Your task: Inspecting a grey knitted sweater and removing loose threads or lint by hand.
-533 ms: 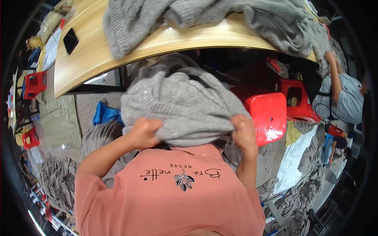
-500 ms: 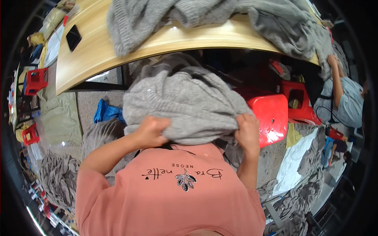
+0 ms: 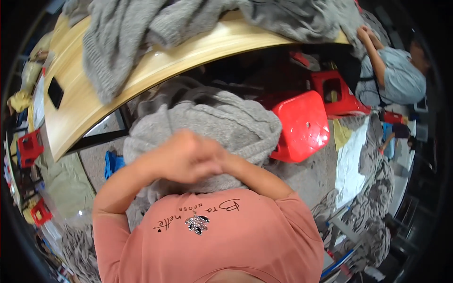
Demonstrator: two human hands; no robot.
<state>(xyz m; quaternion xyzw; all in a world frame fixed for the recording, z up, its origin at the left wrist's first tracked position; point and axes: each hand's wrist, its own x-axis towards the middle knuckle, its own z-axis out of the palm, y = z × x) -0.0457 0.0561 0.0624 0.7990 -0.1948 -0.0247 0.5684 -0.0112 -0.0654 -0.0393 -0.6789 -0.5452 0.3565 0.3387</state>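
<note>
Both hands meet in front of my chest, over a grey knitted garment (image 3: 226,123) heaped below the table edge. My left hand (image 3: 185,155) is closed, its fingers curled and somewhat blurred; what they hold, if anything, is hidden. Close against it, my right hand (image 3: 218,159) is partly covered by the left, and its fingers do not show clearly. The heaped garment lies beneath my hands with its folds bunched.
More grey knitwear (image 3: 118,47) lies along the wooden table (image 3: 188,49), with a black phone (image 3: 55,92) at its left. A red stool (image 3: 304,126) stands right of the heap. Another person (image 3: 394,75) handles grey knitwear at the far right. Blue fabric (image 3: 113,163) lies on the floor.
My hands have left the sides of the garment heap and come together above it. The right hand moved left across to the left hand. The view has turned to the right.
</note>
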